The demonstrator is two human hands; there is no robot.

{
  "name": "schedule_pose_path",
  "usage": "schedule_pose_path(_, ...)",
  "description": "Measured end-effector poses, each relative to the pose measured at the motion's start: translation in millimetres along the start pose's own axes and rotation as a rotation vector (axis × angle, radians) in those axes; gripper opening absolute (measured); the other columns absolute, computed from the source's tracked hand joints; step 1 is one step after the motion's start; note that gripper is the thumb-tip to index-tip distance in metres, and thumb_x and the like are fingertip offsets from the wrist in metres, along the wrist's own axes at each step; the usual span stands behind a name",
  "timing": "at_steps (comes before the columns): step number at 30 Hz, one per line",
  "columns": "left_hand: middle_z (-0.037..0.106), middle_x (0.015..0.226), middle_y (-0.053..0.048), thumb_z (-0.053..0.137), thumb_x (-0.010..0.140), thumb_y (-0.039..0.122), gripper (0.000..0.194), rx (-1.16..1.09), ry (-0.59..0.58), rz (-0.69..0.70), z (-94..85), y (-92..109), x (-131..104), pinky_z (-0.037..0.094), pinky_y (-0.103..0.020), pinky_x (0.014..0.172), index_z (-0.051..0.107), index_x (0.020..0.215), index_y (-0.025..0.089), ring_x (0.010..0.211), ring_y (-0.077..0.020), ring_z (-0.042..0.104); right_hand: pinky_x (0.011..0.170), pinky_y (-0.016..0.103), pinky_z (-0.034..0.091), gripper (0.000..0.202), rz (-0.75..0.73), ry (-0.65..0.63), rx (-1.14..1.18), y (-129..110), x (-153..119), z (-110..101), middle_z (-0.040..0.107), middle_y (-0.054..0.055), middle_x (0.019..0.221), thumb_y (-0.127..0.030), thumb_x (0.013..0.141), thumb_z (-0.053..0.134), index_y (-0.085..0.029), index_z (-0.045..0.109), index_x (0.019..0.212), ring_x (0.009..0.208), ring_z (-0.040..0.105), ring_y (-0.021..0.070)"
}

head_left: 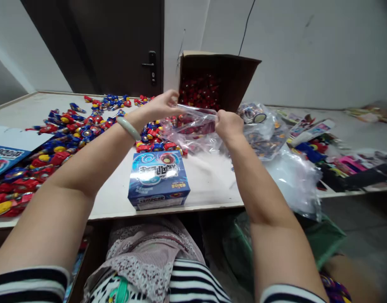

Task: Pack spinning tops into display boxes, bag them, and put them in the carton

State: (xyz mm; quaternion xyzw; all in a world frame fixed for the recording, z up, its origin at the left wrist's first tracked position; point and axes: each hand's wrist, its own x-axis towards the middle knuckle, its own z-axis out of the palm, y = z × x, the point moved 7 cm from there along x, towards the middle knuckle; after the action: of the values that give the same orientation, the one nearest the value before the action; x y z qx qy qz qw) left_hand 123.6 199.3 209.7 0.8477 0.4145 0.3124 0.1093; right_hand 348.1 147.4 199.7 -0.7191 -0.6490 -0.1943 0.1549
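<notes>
Two bare hands are at the end of my view, both with fingers closed on film: the left hand (164, 103) pinches one end of the mouth of a clear, thin plastic bag (196, 111), and the right hand (230, 125) clenches the other end. I judge that this wide grip is there to pull the rim taut, since so limp a film would otherwise fold on itself. The bag is between my hands, its slack body hanging in front of the open brown cardboard carton (240, 80), whose mouth faces me, presumably so the small red pieces (200, 92) inside can be reached without leaning over a wall.

Nearer my body, a glossy blue printed cardboard box (158, 179) stands on the white counter (209, 179) close to its front edge, likely for easy reach. Left of it I see a broad heap of red, blue and yellow plastic toys (86, 132), spread loose, perhaps so that single ones come away readily. To the right, a clear bag filled with patterned pieces (266, 130) sits beyond some flat translucent plastic bags (296, 176), which droop over the edge.
</notes>
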Motion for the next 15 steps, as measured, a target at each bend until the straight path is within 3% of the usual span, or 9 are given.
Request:
schedule_pose_path(2, 0.061, 0.122, -0.012, 0.074, 0.081, 0.033, 0.063, 0.079, 0.099, 0.052, -7.4, 8.1, 0.2, 0.043, -0.04, 0.106, 0.05, 0.137, 0.016, 0.127, -0.0279, 0.053, 0.071, 0.034, 0.042, 0.034, -0.043, 0.013, 0.006, -26.0, 5.4, -8.9, 0.075, 0.019, 0.104, -0.026, 0.095, 0.043, -0.014, 0.071, 0.111, 0.093, 0.068, 0.0313)
schedule_pose_path(4, 0.061, 0.125, -0.015, 0.073, 0.083, 0.028, 0.057, 0.193, 0.131, 0.019, -8.0, 6.2, -0.8, 0.038, -0.046, 0.112, 0.052, 0.134, 0.014, 0.133, -0.0326, 0.048, 0.071, 0.034, 0.042, 0.036, -0.081, 0.035, 0.015, -45.6, 7.4, -14.8, 0.075, 0.018, 0.104, -0.027, 0.096, 0.041, -0.015, 0.07, 0.115, 0.093, 0.068, 0.031)
schedule_pose_path(7, 0.067, 0.104, -0.016, 0.061, 0.088, 0.012, 0.029, 0.23, 0.15, -0.132, -6.6, -18.4, -10.8, 0.042, -0.045, 0.105, 0.062, 0.117, 0.012, 0.118, -0.0333, 0.06, 0.073, 0.035, 0.044, 0.041, -0.153, -0.075, -0.01, -58.8, 5.2, 1.6, 0.074, 0.016, 0.105, -0.029, 0.099, 0.038, -0.02, 0.064, 0.128, 0.093, 0.067, 0.029)
schedule_pose_path(10, 0.066, 0.084, -0.011, 0.058, 0.084, 0.004, 0.027, 0.237, 0.172, -0.155, 0.4, -38.6, -28.3, 0.045, -0.04, 0.094, 0.065, 0.107, 0.015, 0.1, -0.0308, 0.065, 0.073, 0.035, 0.046, 0.038, -0.241, -0.297, -0.062, -57.6, 0.7, 34.5, 0.073, 0.014, 0.105, -0.03, 0.094, 0.049, -0.024, 0.066, 0.128, 0.091, 0.066, 0.0273)
schedule_pose_path(12, 0.063, 0.076, -0.009, 0.059, 0.08, 0.0, 0.03, 0.3, 0.114, -0.115, 12.8, -44.1, -37.4, 0.045, -0.04, 0.092, 0.066, 0.105, 0.015, 0.094, -0.0303, 0.065, 0.075, 0.036, 0.047, 0.036, -0.271, -0.221, -0.039, -55.2, 3.3, 35.1, 0.069, 0.016, 0.113, -0.028, 0.092, 0.051, -0.022, 0.07, 0.122, 0.097, 0.064, 0.0289)
schedule_pose_path(15, 0.06, 0.071, -0.007, 0.058, 0.075, -0.005, 0.033, 0.371, -0.002, -0.109, 29.0, -52.8, -43.0, 0.045, -0.041, 0.09, 0.065, 0.102, 0.014, 0.09, -0.0306, 0.066, 0.079, 0.037, 0.046, 0.038, -0.245, 0.093, 0.118, -53.4, 5.5, 10.9, 0.065, 0.016, 0.12, -0.028, 0.096, 0.043, -0.019, 0.068, 0.122, 0.102, 0.062, 0.0291)
